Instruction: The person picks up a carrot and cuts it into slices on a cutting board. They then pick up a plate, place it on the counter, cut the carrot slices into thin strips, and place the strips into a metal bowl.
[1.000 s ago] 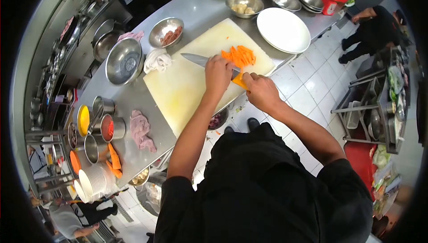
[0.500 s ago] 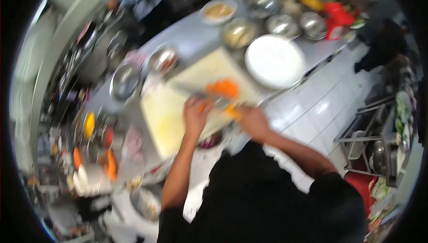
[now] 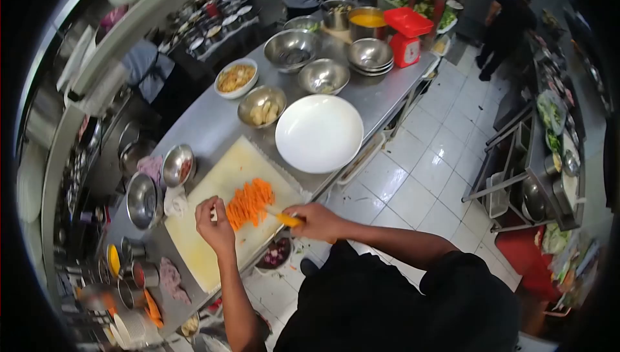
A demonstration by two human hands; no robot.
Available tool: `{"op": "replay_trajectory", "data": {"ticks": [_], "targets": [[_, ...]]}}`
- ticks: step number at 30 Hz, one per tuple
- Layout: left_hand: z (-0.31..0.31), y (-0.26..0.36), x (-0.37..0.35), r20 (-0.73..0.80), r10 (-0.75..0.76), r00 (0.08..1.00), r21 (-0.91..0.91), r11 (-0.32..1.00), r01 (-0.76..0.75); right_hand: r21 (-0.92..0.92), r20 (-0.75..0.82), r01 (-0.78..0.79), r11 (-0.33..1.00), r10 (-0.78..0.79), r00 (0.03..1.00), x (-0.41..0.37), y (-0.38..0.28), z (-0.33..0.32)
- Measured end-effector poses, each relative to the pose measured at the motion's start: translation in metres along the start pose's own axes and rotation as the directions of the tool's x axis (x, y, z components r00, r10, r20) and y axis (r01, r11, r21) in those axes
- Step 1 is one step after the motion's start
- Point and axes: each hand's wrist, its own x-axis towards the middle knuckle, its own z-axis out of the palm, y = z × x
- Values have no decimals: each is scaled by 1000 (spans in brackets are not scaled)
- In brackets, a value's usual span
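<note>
My right hand (image 3: 318, 221) grips the yellow handle of a knife (image 3: 290, 220). The knife's blade points left, its tip end by a heap of orange carrot strips (image 3: 250, 202). These strips lie on a pale cutting board (image 3: 194, 248) that spans the near side of the steel table. Raised over the board, just left of the heap, is my left hand (image 3: 215, 224). Its fingers are curled in toward the thumb, and what they hold, if anything, is too small to see. A large white plate (image 3: 319, 134) stands beyond the board.
Steel bowls (image 3: 144, 200) and a bowl of peeled pieces (image 3: 262, 107) surround the board. A red scale (image 3: 407, 39) stands at the far end. Below the table edge is a container of purple onions (image 3: 274, 254). Another person (image 3: 507, 29) stands across the tiled aisle.
The camera view has shifted, and the blur has gone. My left hand has moved away from the knife to the left of the carrot heap. My right hand still holds the knife.
</note>
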Motion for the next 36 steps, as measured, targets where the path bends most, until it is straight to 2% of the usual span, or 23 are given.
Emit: {"op": "replay_trajectory", "data": {"ticks": [1, 2, 4, 5, 7, 9, 12, 14, 19, 20, 23, 26, 27, 28, 29, 31, 32, 34, 36], "targets": [[2, 0, -3, -13, 42, 999, -18, 999, -43, 256, 79, -142, 956, 126, 989, 2, 1, -11], [3, -2, -8, -17, 69, 997, -18, 997, -70, 484, 207, -312, 818, 239, 949, 1, 2, -18], [12, -3, -16, 4, 201, 980, 42, 979, -201, 661, 267, -441, 607, 359, 894, 3, -9, -30], [13, 2, -18, 28, 198, 980, 46, 979, -199, 681, 260, -460, 570, 400, 879, 3, -8, -31], [17, 8, -20, 77, 219, 973, 50, 974, -223, 721, 318, -477, 502, 371, 872, 4, -20, -38], [17, 9, -17, 184, 340, 922, 64, 932, -356, 724, 346, -463, 511, 312, 885, 12, -25, -42], [14, 9, -29, 281, 338, 898, 45, 930, -364, 740, 371, -486, 464, 321, 871, 11, -22, -37], [11, 2, -42, 308, 331, 892, 96, 922, -375, 739, 381, -499, 453, 329, 864, 13, -22, -36], [1, 9, -53, 327, 331, 885, 76, 924, -374, 661, 329, -486, 572, 361, 872, 15, -27, -24], [7, 8, -52, 353, 369, 860, 66, 907, -416, 642, 327, -482, 596, 357, 875, 16, -28, -21], [9, -2, -60, 385, 390, 836, 76, 890, -450, 548, 217, -467, 694, 421, 881, 19, -44, -9], [18, -50, -77, 432, 429, 794, 159, 830, -535, 459, -9, -310, 832, 354, 935, 31, -21, 3], [14, -54, -79, 423, 410, 808, 164, 843, -513, 414, -87, -271, 869, 335, 938, 35, -31, 6], [8, -54, -81, 412, 393, 822, 166, 855, -492, 280, -163, -215, 936, 267, 950, 37, -41, 12], [-3, -54, -81, 404, 382, 831, 162, 864, -477, 228, -187, -195, 954, 239, 953, 39, -53, 21], [-31, -55, -82, 301, 336, 892, 112, 917, -383, 119, -242, -157, 980, 182, 953, 37, -72, 46], [-49, -56, -87, 250, 308, 918, 80, 938, -336, 40, -215, -147, 988, 152, 965, 30, -77, 64], [-98, -64, -108, 90, 144, 985, -25, 990, -142, -118, -165, -112, 987, 92, 982, 16, -88, 101], [-152, -88, -129, -5, -81, 997, -142, 987, 79, -182, -95, -32, 983, 15, 995, 5, -84, 152]]}}
